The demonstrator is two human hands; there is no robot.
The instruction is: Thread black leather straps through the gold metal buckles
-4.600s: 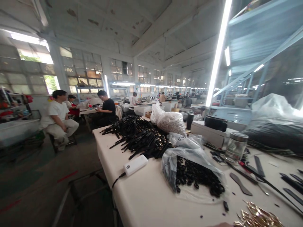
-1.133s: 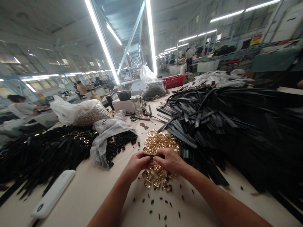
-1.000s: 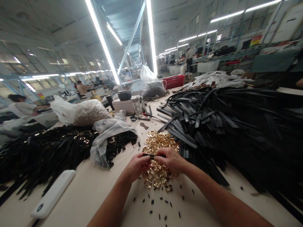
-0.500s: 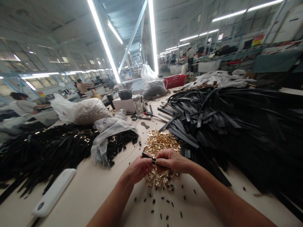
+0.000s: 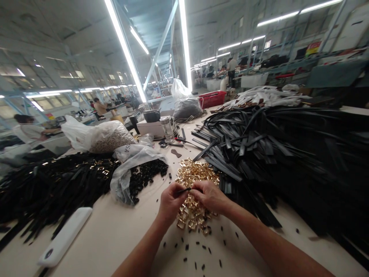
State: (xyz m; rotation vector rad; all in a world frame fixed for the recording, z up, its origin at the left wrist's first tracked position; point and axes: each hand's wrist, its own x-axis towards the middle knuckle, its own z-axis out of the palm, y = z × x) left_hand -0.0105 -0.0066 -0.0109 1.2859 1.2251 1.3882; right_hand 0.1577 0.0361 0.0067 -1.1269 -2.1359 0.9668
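Note:
Over the heap of gold buckles (image 5: 198, 169), my left hand (image 5: 172, 200) is closed on a narrow black strip (image 5: 183, 190). My right hand (image 5: 210, 196) pinches at the strip's right end, its fingertips touching or nearly touching those of the left. Whether a small part sits between the right fingertips is hidden. Several small black pieces (image 5: 203, 246) lie scattered on the table below the buckles. More of them spill from a clear plastic bag (image 5: 122, 184) left of the hands.
Long black straps (image 5: 245, 142) cover the table's right side. Black straps with gold buckles (image 5: 57, 181) lie at the left, behind a white elongated device (image 5: 65, 236). A glass jar (image 5: 167, 129), a filled bag (image 5: 111, 134) and a red basket (image 5: 212, 99) stand farther back. People work in the background.
My left hand has turned and its fingers have curled in more, with the black strip now lying flatter. My right hand has shifted only slightly.

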